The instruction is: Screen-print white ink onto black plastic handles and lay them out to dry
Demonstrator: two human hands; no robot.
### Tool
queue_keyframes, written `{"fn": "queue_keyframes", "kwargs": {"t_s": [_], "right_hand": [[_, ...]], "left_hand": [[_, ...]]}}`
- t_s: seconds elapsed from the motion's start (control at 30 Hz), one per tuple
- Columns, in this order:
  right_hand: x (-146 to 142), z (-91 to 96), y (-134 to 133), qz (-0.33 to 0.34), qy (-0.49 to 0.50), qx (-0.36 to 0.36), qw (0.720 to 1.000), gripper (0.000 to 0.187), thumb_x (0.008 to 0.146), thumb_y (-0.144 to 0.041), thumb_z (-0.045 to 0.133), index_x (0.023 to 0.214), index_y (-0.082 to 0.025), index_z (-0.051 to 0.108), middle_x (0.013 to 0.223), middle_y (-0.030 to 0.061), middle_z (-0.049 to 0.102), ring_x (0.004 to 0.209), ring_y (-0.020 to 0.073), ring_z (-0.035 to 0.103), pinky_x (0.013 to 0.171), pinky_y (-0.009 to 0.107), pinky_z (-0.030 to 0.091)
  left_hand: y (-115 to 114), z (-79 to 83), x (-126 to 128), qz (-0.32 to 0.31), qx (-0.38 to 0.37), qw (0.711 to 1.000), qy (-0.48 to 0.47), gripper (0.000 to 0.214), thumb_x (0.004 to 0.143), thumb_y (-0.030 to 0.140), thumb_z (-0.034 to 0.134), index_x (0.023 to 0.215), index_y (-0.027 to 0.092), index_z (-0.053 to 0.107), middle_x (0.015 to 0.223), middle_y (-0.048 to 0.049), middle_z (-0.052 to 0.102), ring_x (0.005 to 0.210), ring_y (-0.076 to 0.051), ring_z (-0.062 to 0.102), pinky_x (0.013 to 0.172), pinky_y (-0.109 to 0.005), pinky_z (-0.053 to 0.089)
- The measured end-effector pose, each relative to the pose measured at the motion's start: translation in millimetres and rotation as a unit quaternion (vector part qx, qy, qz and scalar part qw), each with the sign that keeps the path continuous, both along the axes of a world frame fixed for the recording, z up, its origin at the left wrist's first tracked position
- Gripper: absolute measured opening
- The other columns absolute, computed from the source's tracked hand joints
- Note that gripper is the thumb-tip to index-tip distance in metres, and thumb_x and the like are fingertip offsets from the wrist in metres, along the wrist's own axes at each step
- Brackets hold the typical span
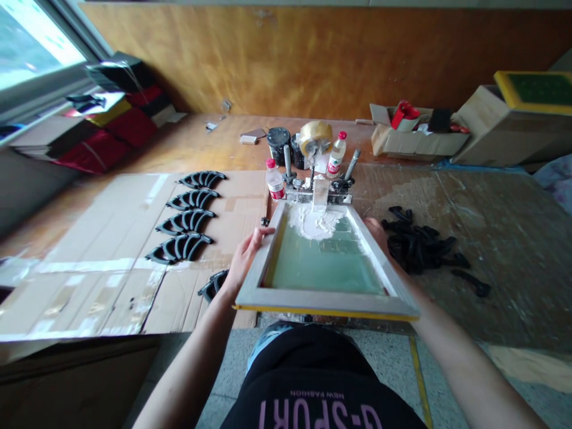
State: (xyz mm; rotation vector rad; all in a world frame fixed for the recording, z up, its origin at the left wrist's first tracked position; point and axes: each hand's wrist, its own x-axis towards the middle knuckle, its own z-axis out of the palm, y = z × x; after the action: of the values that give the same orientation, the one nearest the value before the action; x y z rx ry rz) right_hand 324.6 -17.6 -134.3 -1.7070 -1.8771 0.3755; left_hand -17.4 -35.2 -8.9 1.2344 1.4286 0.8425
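Note:
A screen printing frame [328,296] with a greenish mesh [319,265] is tilted over the workbench in front of me. White paste [313,221] is spread across the far end of the mesh, below a pale squeegee-like block [320,193]. My left hand [246,253] is closed at the frame's left side, fingertips against its edge. On the opposite side, my right hand [378,233] is curled at the frame's edge, with most of its fingers hidden. What lies under the frame is hidden. A black curved slatted part [213,285] shows partly behind my left wrist.
Several black slatted parts [181,247] lie in a column on flat cardboard [111,238]. A pile of black pieces [420,241] is at right. Behind the clamp stand [342,183] are two red-capped bottles [336,156], black tubs [279,146] and a tape roll [315,136]. Boxes [422,143] stand back right.

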Motion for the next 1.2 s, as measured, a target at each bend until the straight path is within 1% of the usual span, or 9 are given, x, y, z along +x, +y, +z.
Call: {"fn": "queue_keyframes", "kwargs": {"t_s": [0.1, 0.2, 0.33, 0.43, 0.6, 0.7, 0.87, 1.0, 1.2], "right_hand": [[-3.0, 18.5, 29.8, -0.031, 0.003, 0.062, 0.998, 0.039, 0.09, -0.024, 0.048, 0.127, -0.018, 0.056, 0.124, 0.0155, 0.053, 0.114, 0.0305, 0.053, 0.098, 0.052, 0.044], [-38.8, 38.3, 58.5, 0.038, -0.025, 0.114, 0.992, 0.055, 0.082, -0.022, 0.063, 0.135, -0.019, 0.048, 0.137, 0.0144, 0.045, 0.125, 0.0311, 0.043, 0.105, 0.049, 0.039], [-81.6, 45.2, 72.5, 0.101, -0.094, 0.012, 0.99, 0.026, 0.083, -0.017, 0.062, 0.109, -0.014, 0.06, 0.105, 0.0147, 0.061, 0.104, 0.0292, 0.054, 0.09, 0.042, 0.045], [-90.6, 39.2, 53.0, 0.143, -0.143, -0.021, 0.979, 0.006, 0.084, -0.014, 0.057, 0.089, -0.013, 0.061, 0.091, 0.0141, 0.063, 0.092, 0.027, 0.055, 0.083, 0.038, 0.045], [-78.0, 43.3, 5.6, 0.315, -0.165, 0.042, 0.934, 0.018, 0.079, -0.004, 0.049, 0.084, -0.015, 0.062, 0.085, 0.0099, 0.062, 0.088, 0.0234, 0.054, 0.076, 0.032, 0.043], [-69.8, 53.0, 5.8, 0.376, -0.127, 0.033, 0.917, 0.018, 0.076, -0.004, 0.052, 0.081, -0.017, 0.062, 0.081, 0.0062, 0.063, 0.082, 0.0206, 0.055, 0.074, 0.03, 0.043], [-77.2, 39.5, 15.2, 0.278, -0.075, 0.062, 0.956, 0.024, 0.08, -0.004, 0.051, 0.09, -0.018, 0.066, 0.091, 0.0063, 0.067, 0.093, 0.0214, 0.057, 0.08, 0.032, 0.045], [-75.6, 21.6, -6.2, 0.297, -0.052, 0.124, 0.945, 0.032, 0.081, -0.002, 0.049, 0.104, -0.016, 0.067, 0.106, 0.0096, 0.068, 0.106, 0.0237, 0.056, 0.092, 0.038, 0.045], [-74.8, 46.6, 25.4, 0.282, -0.043, 0.089, 0.954, 0.021, 0.084, -0.021, 0.065, 0.105, -0.022, 0.068, 0.093, 0.0056, 0.07, 0.09, 0.0228, 0.06, 0.083, 0.037, 0.047]], "left_hand": [[-20.1, -37.8, -10.6, -0.008, -0.057, 0.998, 0.019, 0.062, 0.083, 0.059, 0.055, 0.132, 0.021, 0.056, 0.093, -0.004, 0.071, 0.077, -0.018, 0.064, 0.067, -0.025, 0.049], [-27.9, -77.2, -14.1, -0.004, -0.097, 0.995, 0.015, 0.074, 0.082, 0.055, 0.058, 0.146, 0.023, 0.039, 0.086, -0.0037, 0.071, 0.072, -0.018, 0.064, 0.064, -0.026, 0.05], [-28.2, -104.7, -12.9, 0.017, -0.081, 0.995, 0.052, 0.068, 0.082, 0.053, 0.058, 0.14, 0.021, 0.047, 0.098, -0.0077, 0.072, 0.088, -0.023, 0.067, 0.076, -0.032, 0.052], [-28.4, -106.7, -11.2, 0.03, -0.062, 0.996, 0.057, 0.058, 0.081, 0.05, 0.059, 0.131, 0.021, 0.057, 0.114, -0.0089, 0.07, 0.105, -0.025, 0.064, 0.087, -0.034, 0.051], [-29.8, -105.0, -10.1, 0.038, -0.065, 0.996, 0.053, 0.052, 0.082, 0.048, 0.058, 0.127, 0.022, 0.06, 0.122, -0.0082, 0.067, 0.113, -0.026, 0.061, 0.093, -0.036, 0.049], [-29.5, -106.0, -11.0, 0.03, -0.064, 0.996, 0.05, 0.053, 0.082, 0.049, 0.057, 0.128, 0.021, 0.06, 0.124, -0.0083, 0.067, 0.114, -0.027, 0.061, 0.094, -0.036, 0.048], [-28.6, -104.2, -14.6, 0.006, -0.086, 0.996, 0.038, 0.064, 0.083, 0.054, 0.055, 0.135, 0.018, 0.053, 0.117, -0.0095, 0.069, 0.106, -0.026, 0.064, 0.089, -0.035, 0.05], [-29.1, -100.3, -15.5, -0.003, -0.098, 0.995, 0.022, 0.068, 0.082, 0.056, 0.055, 0.138, 0.018, 0.049, 0.107, -0.0095, 0.071, 0.092, -0.024, 0.067, 0.077, -0.032, 0.052], [-27.2, -83.6, -13.0, 0.009, -0.101, 0.995, 0.024, 0.071, 0.081, 0.057, 0.057, 0.138, 0.016, 0.05, 0.106, -0.0093, 0.071, 0.091, -0.023, 0.065, 0.076, -0.031, 0.051]]}}
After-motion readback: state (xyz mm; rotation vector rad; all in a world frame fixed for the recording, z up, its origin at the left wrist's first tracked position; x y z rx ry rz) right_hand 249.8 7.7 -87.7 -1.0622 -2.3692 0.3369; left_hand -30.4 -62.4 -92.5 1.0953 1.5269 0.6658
